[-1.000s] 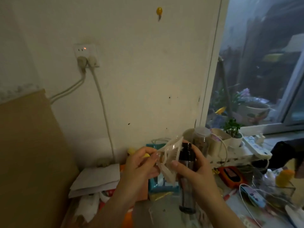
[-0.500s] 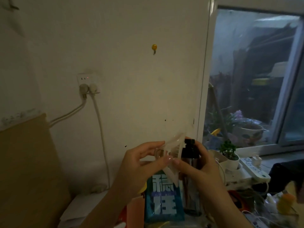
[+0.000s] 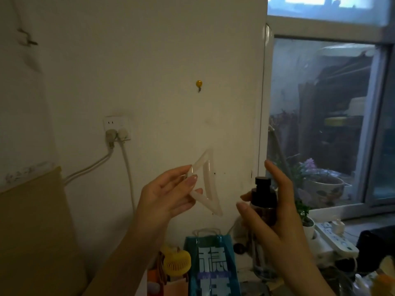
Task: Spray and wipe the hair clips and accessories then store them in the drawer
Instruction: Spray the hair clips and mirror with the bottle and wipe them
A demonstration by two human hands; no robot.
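Note:
A pale, translucent triangular hair clip (image 3: 207, 184) is held up in front of the wall, pinched at its left corner by the thumb and fingers of my left hand (image 3: 168, 196). To its right my right hand (image 3: 275, 212) grips a dark spray bottle (image 3: 263, 201) with a black cap, the index finger raised above the cap. The bottle's top faces the clip, a short gap apart. No drawer is in view.
A blue paper bag (image 3: 213, 265) and a small yellow fan (image 3: 177, 263) stand below my hands. A wall socket (image 3: 117, 129) with two cords is at left. A power strip (image 3: 335, 238) and potted plants (image 3: 305, 216) sit by the window sill at right.
My view has tilted upward. Both hands rose and drew apart; the clip, earlier touching the bottle and pinched by both hands, is now held by the left hand alone.

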